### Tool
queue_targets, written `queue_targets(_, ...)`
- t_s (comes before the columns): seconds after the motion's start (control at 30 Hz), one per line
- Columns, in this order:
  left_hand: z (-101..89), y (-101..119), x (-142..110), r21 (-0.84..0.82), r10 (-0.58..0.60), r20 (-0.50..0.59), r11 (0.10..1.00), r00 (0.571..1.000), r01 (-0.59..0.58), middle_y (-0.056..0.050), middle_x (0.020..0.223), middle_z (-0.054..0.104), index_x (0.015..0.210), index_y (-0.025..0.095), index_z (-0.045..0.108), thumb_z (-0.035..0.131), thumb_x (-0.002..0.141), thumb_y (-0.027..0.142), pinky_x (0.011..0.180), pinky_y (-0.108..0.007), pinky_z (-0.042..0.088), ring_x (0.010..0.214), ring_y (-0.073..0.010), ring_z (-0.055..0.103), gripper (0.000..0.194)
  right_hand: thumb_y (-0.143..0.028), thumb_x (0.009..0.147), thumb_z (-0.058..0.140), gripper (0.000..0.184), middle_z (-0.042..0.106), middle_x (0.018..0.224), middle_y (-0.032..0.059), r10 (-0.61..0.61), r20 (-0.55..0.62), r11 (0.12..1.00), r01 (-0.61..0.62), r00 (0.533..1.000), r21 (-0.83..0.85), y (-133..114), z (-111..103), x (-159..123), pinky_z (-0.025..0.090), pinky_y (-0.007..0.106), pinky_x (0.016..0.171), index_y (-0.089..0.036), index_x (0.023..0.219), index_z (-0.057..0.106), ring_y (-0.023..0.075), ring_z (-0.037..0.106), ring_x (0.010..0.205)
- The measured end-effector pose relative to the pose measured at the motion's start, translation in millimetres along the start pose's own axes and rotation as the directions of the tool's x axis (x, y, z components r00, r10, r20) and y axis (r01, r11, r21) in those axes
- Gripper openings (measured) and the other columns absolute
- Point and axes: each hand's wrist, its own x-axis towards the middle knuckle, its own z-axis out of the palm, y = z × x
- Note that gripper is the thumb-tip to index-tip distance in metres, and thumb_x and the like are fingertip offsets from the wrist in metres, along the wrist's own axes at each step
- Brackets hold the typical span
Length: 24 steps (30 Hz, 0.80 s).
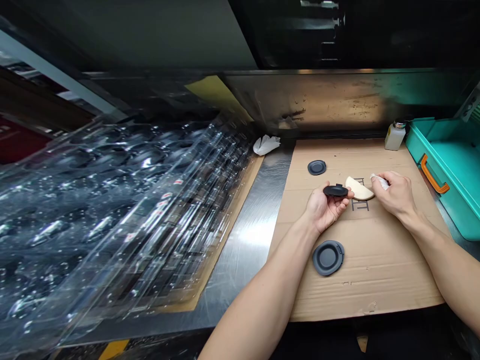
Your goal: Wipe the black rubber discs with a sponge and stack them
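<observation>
Over cardboard [390,265], L hand [324,210], half-open, grips blk disc [336,190]; R hand [396,194], nearly closed, pinches wht wad [381,182].

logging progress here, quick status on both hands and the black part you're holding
Left hand: gripping black part. Right hand: pinching white wad. Pale half-round piece between hands; no obstruction seen.
</observation>
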Motion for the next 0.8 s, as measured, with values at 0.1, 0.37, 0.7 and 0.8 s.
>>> queue_targets(0.1, -0.7, -1, -2, 0.028, 0.044, 0.04, 0.999, 0.998, -0.045, -0.014, 0.075, 0.07, 0.101, 0.005, 0.064, 0.024, 0.104, 0.048, 0.046, -0.019, 0.052, 0.052, -0.0121, 0.06, 0.058, -0.04, 0.094, 0.049, 0.032, 0.073, 0.092, 0.0088, 0.045, 0.059, 0.994, -0.039, 0.997, -0.101, 8, -3, 3, 0.043, 0.031, 0.074, -0.02, 0.094, 0.074, 0.023, 0.065, 0.083)
queue_targets(0.37, 0.0, -3, -6, 0.13, 0.295, 0.235, 0.935, 0.926, -0.33, -0.016, 0.116, 0.072, 0.116, 0.014, 0.062, 0.054, 0.095, 0.057, 0.07, -0.025, 0.057, 0.085, -0.0172, 0.072, 0.049, -0.054, 0.096, 0.052, 0.051, 0.057, 0.139, 0.0157, -0.134, 0.188, 0.923, 0.191, 0.973, -0.335, 0, 0, -4, 0.034, 0.046, 0.095, -0.023, 0.136, 0.06, 0.0351, 0.047, 0.12)
queue_targets(0.7, -7.9, -16, -6, 0.808, 0.791, 0.432, -0.126, 0.433, -0.575, -0.014, 0.138, 0.061, 0.145, 0.024, 0.041, 0.085, 0.072, 0.039, 0.115, -0.041, 0.039, 0.134, -0.0282, 0.054, 0.086, -0.041, 0.1, 0.051, 0.031, 0.068, 0.122, 0.0081, -0.217, 0.362, 0.922, 0.312, 0.906, -0.227, -8, 9, -14, 0.029, 0.04, 0.087, -0.028, 0.124, 0.066, 0.0266, 0.053, 0.108)
queue_targets(0.8, -9.1, -15, -4, 0.838, 0.786, 0.42, -0.145, 0.454, -0.526, -0.015, 0.137, 0.061, 0.147, 0.025, 0.036, 0.085, 0.073, 0.041, 0.113, -0.043, 0.041, 0.133, -0.0297, 0.055, 0.09, -0.04, 0.1, 0.05, 0.032, 0.067, 0.123, 0.009, -0.211, 0.365, 0.924, 0.307, 0.907, -0.229, -7, 9, -13, 0.029, 0.04, 0.087, -0.028, 0.124, 0.066, 0.0271, 0.053, 0.109)
